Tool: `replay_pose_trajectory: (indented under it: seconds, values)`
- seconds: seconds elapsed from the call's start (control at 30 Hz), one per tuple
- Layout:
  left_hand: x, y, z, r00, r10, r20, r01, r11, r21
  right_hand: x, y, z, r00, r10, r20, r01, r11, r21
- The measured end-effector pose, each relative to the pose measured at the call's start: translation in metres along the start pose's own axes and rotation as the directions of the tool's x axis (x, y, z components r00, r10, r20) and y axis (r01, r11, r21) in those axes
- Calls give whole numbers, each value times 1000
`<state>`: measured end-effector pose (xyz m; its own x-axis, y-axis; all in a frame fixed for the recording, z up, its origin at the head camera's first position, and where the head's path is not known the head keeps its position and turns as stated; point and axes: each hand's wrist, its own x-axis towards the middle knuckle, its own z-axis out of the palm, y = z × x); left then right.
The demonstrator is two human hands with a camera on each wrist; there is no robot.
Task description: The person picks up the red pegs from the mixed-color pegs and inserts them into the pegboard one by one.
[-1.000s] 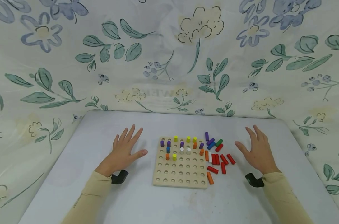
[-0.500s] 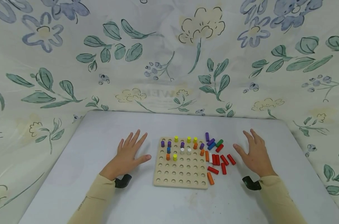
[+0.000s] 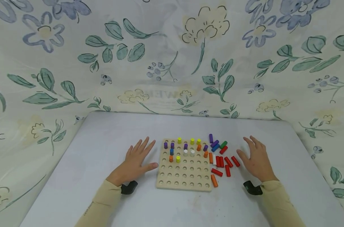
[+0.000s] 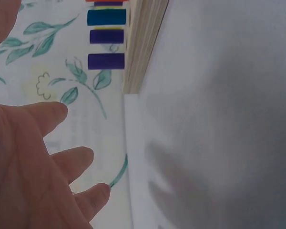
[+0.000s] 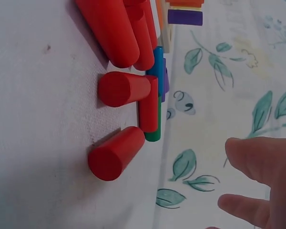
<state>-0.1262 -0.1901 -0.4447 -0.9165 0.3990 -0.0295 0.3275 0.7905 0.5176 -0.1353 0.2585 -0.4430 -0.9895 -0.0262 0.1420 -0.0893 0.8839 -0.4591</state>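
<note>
Just now your left hand (image 3: 136,164) and right hand (image 3: 256,160), fingers apart, edged toward the pegboard (image 3: 188,171), leaving the red pegs (image 3: 228,170) beside it ungripped.

- The place is looking like a curtained-off table booth; whether home, lab or workshop, the views are not showing.
- Floral cloth (image 3: 160,41) is hanging like a wall beyond the white tabletop's (image 3: 75,176) far edge and is also filling the view past its left and right edges.
- Faint letters (image 3: 169,93) are showing in the cloth above the far edge.
- A pegboard (image 3: 188,179) and loose pegs (image 3: 228,170) are lying well inside the corners.
- Black devices (image 3: 129,188) are sitting at both wrists (image 3: 114,181).
</note>
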Motion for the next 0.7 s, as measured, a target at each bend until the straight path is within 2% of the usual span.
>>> replay_pose_trajectory:
  seconds: [0.23,0.53,0.7]
  values:
    - [0,2,6,999,22,23,-22,999,-26,-3,2,4,999,5,36,-6,1000,11]
    - [0,1,12,998,4,70,-1,999,-45,-5,-3,8,993,52,102,-53,999,8]
    - [0,2,17,995,6,95,-2,999,-49,-6,-3,9,992,50,117,-51,999,-1]
